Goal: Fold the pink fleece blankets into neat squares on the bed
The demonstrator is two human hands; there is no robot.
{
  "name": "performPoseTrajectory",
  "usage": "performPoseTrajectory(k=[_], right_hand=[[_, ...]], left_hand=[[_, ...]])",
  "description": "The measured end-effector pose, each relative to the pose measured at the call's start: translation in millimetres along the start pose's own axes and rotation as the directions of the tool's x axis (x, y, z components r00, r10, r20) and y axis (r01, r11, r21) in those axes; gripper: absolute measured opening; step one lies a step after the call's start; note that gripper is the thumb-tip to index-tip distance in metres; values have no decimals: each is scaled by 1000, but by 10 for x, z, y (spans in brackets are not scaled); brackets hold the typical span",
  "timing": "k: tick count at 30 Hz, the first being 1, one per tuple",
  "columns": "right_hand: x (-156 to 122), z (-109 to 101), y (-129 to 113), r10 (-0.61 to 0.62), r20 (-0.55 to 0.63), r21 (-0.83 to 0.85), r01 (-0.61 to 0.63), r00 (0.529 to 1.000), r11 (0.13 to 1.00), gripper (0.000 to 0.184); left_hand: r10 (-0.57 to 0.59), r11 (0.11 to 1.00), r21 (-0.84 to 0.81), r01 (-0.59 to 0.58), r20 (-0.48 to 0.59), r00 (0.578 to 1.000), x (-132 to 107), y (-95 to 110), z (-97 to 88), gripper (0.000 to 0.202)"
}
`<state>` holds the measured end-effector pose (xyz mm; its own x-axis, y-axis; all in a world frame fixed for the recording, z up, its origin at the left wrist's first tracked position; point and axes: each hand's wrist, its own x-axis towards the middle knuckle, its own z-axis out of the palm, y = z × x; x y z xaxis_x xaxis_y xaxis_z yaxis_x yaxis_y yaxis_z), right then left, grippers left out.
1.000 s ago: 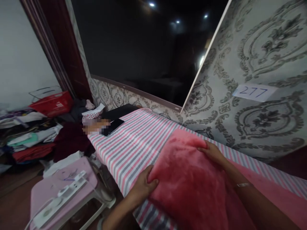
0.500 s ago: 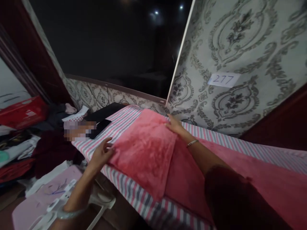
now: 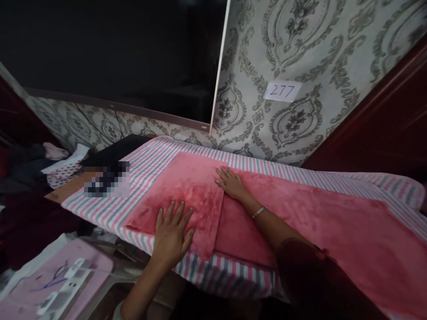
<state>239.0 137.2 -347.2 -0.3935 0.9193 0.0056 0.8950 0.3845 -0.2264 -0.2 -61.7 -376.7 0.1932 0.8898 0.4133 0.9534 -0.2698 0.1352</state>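
A pink plush cloth (image 3: 320, 213) lies lengthwise along a long surface covered with a striped cover (image 3: 147, 162). Its left end is folded over, forming a doubled flap (image 3: 187, 178) with an edge running from back to front. My left hand (image 3: 173, 233) rests flat on the near part of this flap, fingers spread. Across the flap's far right corner lies my right hand (image 3: 230, 183), its fingers stretched out and apart. Neither hand grips anything.
A large dark screen (image 3: 116, 53) and patterned wallpaper (image 3: 233, 106) with a paper marked 277 (image 3: 283, 90) stand behind. A pink board (image 3: 86, 253) with a white power strip (image 3: 66, 284) is at lower left. Dark clothes (image 3: 26, 240) pile up at far left.
My left hand has moved from the flap's left edge onto its top and flattened. The right hand has come down flat from the far corner. The view has shifted right.
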Motion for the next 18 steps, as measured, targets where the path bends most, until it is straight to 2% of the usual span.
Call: performPoseTrajectory(k=[5,8,11,14,18], right_hand=[[-57,-24,2,15,-7,15,-15,1000,1000,61],[-260,-104,88,55,-11,5,-55,998,998,61],[-645,-159,304,95,-9,-51,-96,995,994,59],[-1161,-184,655,177,-40,-105,-180,983,978,56],[-1952,-217,1240,361,-112,-98,-372,926,923,57]], left_hand=[[49,995,93,-43,-65,997,-3,-44,-12,50],[55,992,120,-47,-64,996,29,-33,-50,50],[41,991,130,-35,-46,998,70,-1,-66,51],[22,992,127,-20,-17,1000,95,21,-89,53],[-27,997,80,19,95,995,154,-45,-162,57]])
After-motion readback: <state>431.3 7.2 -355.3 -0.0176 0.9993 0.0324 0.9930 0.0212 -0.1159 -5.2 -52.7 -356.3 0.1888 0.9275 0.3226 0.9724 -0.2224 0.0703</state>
